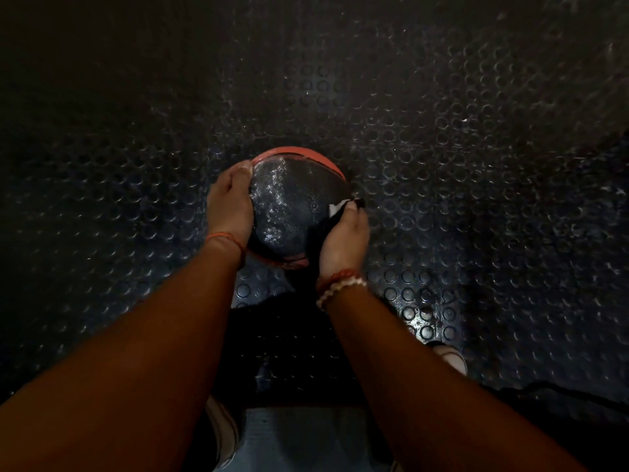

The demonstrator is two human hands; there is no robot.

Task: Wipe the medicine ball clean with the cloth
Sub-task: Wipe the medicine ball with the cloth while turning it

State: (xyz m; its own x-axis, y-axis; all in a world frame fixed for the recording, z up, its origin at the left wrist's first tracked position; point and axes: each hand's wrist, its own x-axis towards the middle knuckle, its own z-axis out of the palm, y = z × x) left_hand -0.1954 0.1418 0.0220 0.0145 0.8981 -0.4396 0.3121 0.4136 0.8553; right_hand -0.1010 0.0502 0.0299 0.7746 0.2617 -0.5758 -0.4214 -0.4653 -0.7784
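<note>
A black medicine ball with red bands and a textured surface is held in front of me above the floor. My left hand cups its left side, fingers wrapped over the upper edge. My right hand presses a dark cloth with a small white patch against the ball's right side. The cloth runs down between palm and ball, and most of it is hidden under the hand.
The floor is dark rubber matting with raised round studs, dimly lit. My shoes show at the lower right and lower middle. A dark cable or strap lies on the floor at the lower right.
</note>
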